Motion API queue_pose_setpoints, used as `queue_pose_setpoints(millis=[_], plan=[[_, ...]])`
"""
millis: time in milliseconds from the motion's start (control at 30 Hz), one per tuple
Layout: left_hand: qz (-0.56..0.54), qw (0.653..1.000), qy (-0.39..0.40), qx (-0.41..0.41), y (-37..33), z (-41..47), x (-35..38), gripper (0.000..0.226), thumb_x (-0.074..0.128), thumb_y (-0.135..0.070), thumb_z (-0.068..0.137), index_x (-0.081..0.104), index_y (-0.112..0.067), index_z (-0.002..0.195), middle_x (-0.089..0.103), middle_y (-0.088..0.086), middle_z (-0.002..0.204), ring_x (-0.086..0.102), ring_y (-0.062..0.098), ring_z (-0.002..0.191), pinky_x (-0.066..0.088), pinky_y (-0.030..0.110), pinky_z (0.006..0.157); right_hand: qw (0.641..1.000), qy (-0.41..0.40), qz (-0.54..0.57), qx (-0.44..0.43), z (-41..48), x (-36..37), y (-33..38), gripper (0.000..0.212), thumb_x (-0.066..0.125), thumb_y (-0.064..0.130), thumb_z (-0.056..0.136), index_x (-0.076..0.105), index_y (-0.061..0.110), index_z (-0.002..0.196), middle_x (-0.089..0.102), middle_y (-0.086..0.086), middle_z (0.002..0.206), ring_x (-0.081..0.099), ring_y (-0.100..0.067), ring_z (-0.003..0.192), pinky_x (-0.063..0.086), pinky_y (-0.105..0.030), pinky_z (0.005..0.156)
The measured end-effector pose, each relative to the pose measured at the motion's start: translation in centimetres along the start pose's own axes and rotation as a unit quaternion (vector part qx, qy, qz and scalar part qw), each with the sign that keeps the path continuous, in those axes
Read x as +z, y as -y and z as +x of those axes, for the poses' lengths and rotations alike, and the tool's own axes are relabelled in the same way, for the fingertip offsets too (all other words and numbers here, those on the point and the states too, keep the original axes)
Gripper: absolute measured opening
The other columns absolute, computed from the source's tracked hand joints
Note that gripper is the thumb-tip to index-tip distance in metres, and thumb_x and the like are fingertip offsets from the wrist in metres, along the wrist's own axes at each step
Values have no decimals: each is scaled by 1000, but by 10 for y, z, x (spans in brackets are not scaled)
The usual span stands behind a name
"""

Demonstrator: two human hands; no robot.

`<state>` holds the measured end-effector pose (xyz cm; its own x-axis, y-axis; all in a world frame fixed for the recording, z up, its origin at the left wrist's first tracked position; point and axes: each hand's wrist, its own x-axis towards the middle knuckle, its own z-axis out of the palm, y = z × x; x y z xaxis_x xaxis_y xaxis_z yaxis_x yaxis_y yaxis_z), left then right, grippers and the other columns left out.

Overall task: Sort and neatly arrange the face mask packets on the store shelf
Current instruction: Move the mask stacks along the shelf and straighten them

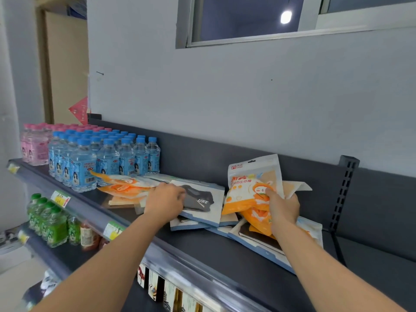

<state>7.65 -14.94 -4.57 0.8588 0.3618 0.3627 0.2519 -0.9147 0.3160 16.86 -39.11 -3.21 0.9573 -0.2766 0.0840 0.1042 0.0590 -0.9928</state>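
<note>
Face mask packets lie in a loose heap on the dark top shelf (202,248). My right hand (284,206) grips a bunch of orange-and-white packets (249,185), held upright and tilted above the heap. My left hand (165,200) rests on a white-and-blue packet showing a black mask (202,200), fingers curled at its left edge. More orange packets (126,188) lie flat to the left, beside the bottles. Several white-and-blue packets (258,242) sit under and in front of my right hand.
Blue-capped water bottles (103,158) and pink-capped bottles (33,145) fill the shelf's left end. A perforated shelf upright (342,194) stands at the right. Green bottles (49,224) sit on the lower shelf. Price tags line the front rail (112,230).
</note>
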Motion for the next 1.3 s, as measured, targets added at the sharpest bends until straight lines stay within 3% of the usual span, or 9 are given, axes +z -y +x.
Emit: queue_pose_setpoints(millis=[133,300,433,533,600,733,833,1100,1300], plan=[[-9,984,83,-155,-6,-1,1,58,49,-58,89,50,-15,127,56,8,127,51,28,117,45,42,96,1000,16,3,3,6,-4,-1,43,70,28,88,55,15,126,64,-8,120,62,-29,107,50,-42,90],[-129,968,37,-211,-25,-7,-2,50,66,-35,87,51,-3,122,57,10,105,50,23,92,46,32,77,999,39,1,7,11,-6,-4,42,71,28,87,55,18,124,65,-7,120,63,-28,107,52,-45,93],[-223,938,55,-261,-32,-13,0,62,74,-33,82,46,2,125,55,15,117,51,29,112,50,39,90,998,62,-9,12,13,-10,-8,44,69,28,89,51,16,128,62,-8,122,59,-23,101,48,-39,83],[-328,892,45,-307,-36,-17,-1,41,76,-19,82,48,2,104,51,15,110,49,30,103,46,38,82,996,82,-23,2,14,-15,-8,50,69,27,90,46,14,132,59,-9,124,59,-27,109,46,-37,81],[-407,851,34,-332,-38,-19,-2,38,73,-8,84,45,0,108,45,13,108,45,31,103,40,37,80,994,106,-31,-8,15,-18,-8,54,71,29,88,44,14,133,58,-6,118,59,-27,112,46,-36,82],[-478,816,19,-324,-42,-19,0,34,68,0,85,50,0,115,57,16,114,51,26,90,44,38,76,982,169,-84,-34,12,-15,-9,77,86,40,68,48,21,132,63,0,122,61,-25,112,51,-47,96],[-497,816,8,-295,-44,-19,3,45,64,0,86,47,-5,127,57,14,121,55,28,101,47,40,80,968,216,-117,-45,10,-13,-6,82,89,35,65,46,22,134,62,-1,124,61,-25,113,51,-52,97],[-515,821,-85,-232,-36,-17,-5,47,59,-5,90,41,-11,133,55,12,129,53,30,115,47,40,87,974,179,-99,-98,-10,-19,6,66,85,24,73,43,19,124,60,1,117,62,-21,106,55,-45,91],[-532,820,-115,-179,-37,-21,-22,42,60,-10,91,46,-15,130,60,9,124,59,30,110,49,50,97,984,148,25,-90,-28,-30,28,43,82,15,76,59,21,113,69,1,104,67,-15,89,55,-30,68]])
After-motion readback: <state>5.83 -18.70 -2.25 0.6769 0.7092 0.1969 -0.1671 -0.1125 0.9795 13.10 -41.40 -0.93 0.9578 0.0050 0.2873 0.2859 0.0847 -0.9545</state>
